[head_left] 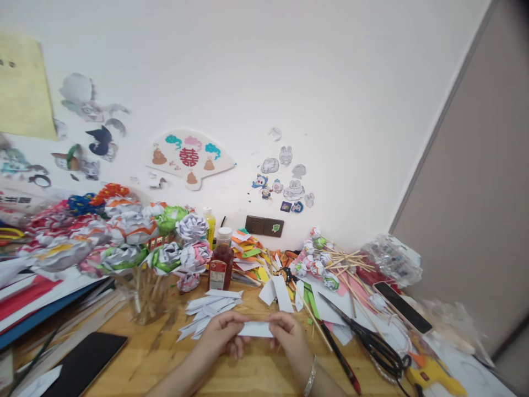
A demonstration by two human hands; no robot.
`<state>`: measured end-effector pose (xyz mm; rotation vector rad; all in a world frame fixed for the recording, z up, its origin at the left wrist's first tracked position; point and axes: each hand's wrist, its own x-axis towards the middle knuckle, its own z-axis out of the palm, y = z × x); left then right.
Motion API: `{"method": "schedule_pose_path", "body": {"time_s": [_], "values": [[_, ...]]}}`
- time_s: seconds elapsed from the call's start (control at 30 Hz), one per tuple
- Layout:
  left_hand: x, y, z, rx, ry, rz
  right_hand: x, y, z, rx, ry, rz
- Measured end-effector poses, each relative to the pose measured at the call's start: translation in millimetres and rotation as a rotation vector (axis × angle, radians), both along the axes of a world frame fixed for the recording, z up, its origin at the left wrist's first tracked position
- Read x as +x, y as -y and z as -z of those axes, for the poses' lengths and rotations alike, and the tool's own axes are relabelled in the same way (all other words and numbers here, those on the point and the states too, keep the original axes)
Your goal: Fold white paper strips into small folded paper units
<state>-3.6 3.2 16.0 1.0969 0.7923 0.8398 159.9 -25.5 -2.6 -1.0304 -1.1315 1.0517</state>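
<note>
Your left hand and right hand pinched a white paper strip by its ends at the frame's lower centre, where an uneven pull risked creasing it askew.

Fingers gripping white paper strip, wooden table

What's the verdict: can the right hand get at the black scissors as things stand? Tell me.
Probably yes, if the right hand releases the white paper: the black scissors lie to its right, handles mostly uncovered, with a slim black-and-red tool lying flat between.
</note>
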Motion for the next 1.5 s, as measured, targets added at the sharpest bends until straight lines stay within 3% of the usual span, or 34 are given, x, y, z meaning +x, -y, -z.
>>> {"method": "schedule_pose_path", "body": {"time_s": [0.33, 0.63, 0.97, 1.3, 1.5], "values": [[3, 0, 3.0, 0.034, 0.05, -0.047, 0, 0, 2.7, 0.03, -0.025, 0.065], [0, 3, 2.2, 0.006, 0.055, 0.037, 2, 2, 1.7, 0.083, 0.107, 0.065], [8, 5, 6.0, 0.14, -0.109, -0.045, -1, 10, -2.3, 0.105, 0.195, -0.056], [12, 11, 9.1, 0.233, -0.179, 0.003, -4, 9, -1.8, 0.136, 0.4, -0.002], [12, 10, 10.7, 0.232, -0.234, 0.0, -2, 8, 0.3, 0.087, 0.341, -0.025]]}}
